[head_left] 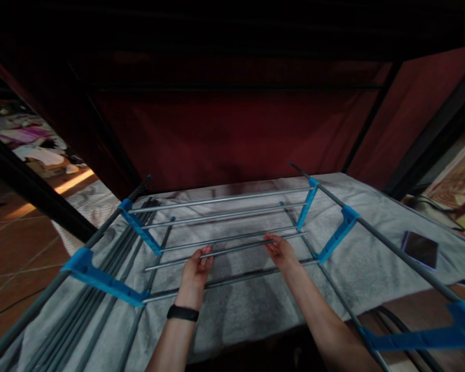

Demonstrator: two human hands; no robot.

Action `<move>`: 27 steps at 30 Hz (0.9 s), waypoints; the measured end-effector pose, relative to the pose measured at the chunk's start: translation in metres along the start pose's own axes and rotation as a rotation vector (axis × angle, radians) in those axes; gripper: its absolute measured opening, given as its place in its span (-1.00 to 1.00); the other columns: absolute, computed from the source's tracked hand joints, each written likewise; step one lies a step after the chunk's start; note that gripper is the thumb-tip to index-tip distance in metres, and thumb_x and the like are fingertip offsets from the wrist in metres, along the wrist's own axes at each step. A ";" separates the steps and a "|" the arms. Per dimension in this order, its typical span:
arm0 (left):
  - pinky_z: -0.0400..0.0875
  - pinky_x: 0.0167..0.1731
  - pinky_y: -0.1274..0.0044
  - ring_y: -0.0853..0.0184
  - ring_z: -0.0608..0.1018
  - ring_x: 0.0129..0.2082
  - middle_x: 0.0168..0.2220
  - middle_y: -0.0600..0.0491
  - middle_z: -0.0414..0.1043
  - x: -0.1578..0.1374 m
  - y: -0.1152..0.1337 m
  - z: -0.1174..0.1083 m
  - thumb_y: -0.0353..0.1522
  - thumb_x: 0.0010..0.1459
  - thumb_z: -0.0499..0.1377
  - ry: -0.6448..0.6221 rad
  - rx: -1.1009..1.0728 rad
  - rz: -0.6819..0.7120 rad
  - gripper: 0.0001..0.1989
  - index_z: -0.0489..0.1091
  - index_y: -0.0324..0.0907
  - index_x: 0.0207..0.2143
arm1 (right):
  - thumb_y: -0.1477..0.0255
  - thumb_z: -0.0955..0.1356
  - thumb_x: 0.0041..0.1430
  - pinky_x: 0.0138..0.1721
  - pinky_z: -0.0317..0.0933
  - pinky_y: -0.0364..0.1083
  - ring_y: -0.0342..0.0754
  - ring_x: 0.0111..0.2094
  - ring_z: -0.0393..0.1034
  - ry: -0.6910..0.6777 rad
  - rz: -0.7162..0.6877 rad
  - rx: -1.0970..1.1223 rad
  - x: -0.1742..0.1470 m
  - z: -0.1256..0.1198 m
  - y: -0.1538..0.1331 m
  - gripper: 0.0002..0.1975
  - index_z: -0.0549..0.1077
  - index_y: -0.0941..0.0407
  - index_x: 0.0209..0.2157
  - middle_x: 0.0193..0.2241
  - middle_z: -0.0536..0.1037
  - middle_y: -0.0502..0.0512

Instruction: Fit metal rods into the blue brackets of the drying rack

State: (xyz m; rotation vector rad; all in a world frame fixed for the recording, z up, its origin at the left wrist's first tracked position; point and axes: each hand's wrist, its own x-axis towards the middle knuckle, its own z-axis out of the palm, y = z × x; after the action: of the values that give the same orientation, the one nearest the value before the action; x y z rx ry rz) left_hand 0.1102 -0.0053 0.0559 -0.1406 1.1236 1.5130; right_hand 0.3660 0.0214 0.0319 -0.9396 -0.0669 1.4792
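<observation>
A loose grey metal rod (238,249) runs level across the middle of a rack frame of grey tubes. My left hand (197,266) is closed on it left of centre, the rod passing through the curled fingers. Toward its right end, my right hand (281,251) grips the same rod between thumb and fingers. Blue plastic brackets join the frame, among them a left bracket (139,232) and a right bracket (307,205). Beyond the held rod, a crossbar (225,199) spans these two brackets. Nearer me, another crossbar (248,278) passes behind my wrists.
Several loose tubes (96,281) lie bundled at the left on a grey cloth (232,315). A phone (421,249) lies at the right, outside the frame. Dark red panels (232,139) stand behind, with dark posts at both sides.
</observation>
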 end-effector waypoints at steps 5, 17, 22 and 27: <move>0.55 -0.40 0.53 0.36 0.60 -0.43 -0.41 -0.04 0.51 -0.005 -0.011 0.004 -0.59 0.22 0.04 -0.069 0.050 -0.039 -0.81 0.35 -0.25 -0.41 | 0.61 0.39 0.00 -0.18 0.45 -0.04 -0.07 -0.30 0.56 -0.236 0.118 -0.069 -0.014 0.008 0.010 -0.89 0.47 0.13 -0.39 -0.38 0.63 0.07; 0.54 -0.42 0.55 0.36 0.58 -0.43 -0.43 -0.04 0.49 -0.018 -0.016 0.010 -0.56 0.24 0.05 -0.157 0.105 -0.044 -0.83 0.38 -0.26 -0.39 | 0.45 0.56 -0.14 -0.05 0.40 0.01 -0.04 -0.26 0.55 -0.546 0.055 -0.300 -0.042 0.029 0.037 -0.75 0.57 0.13 -0.33 -0.26 0.64 0.08; 0.54 -0.34 0.54 0.34 0.60 -0.37 -0.41 -0.02 0.51 -0.026 -0.021 0.009 -0.55 0.22 0.10 -0.309 0.111 0.014 -0.86 0.43 -0.27 -0.35 | 0.42 0.55 -0.12 -0.17 0.45 -0.03 -0.06 -0.33 0.54 -0.454 0.022 -0.246 -0.038 0.029 0.039 -0.73 0.55 0.14 -0.31 -0.35 0.64 0.06; 0.51 -0.25 0.51 0.30 0.62 -0.28 -0.28 -0.06 0.57 -0.030 -0.035 0.008 -0.54 0.16 0.19 -0.436 0.152 0.024 -0.91 0.48 -0.27 -0.29 | 0.50 0.45 0.04 -0.30 0.46 -0.13 -0.12 -0.40 0.52 -0.280 0.056 -0.180 -0.030 0.024 0.037 -0.92 0.51 0.14 -0.37 -0.43 0.61 0.05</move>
State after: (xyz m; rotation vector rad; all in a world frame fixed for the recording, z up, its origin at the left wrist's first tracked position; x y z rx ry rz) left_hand 0.1519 -0.0257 0.0601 0.2961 0.8827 1.3864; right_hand 0.3176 0.0006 0.0419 -0.8764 -0.3860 1.6699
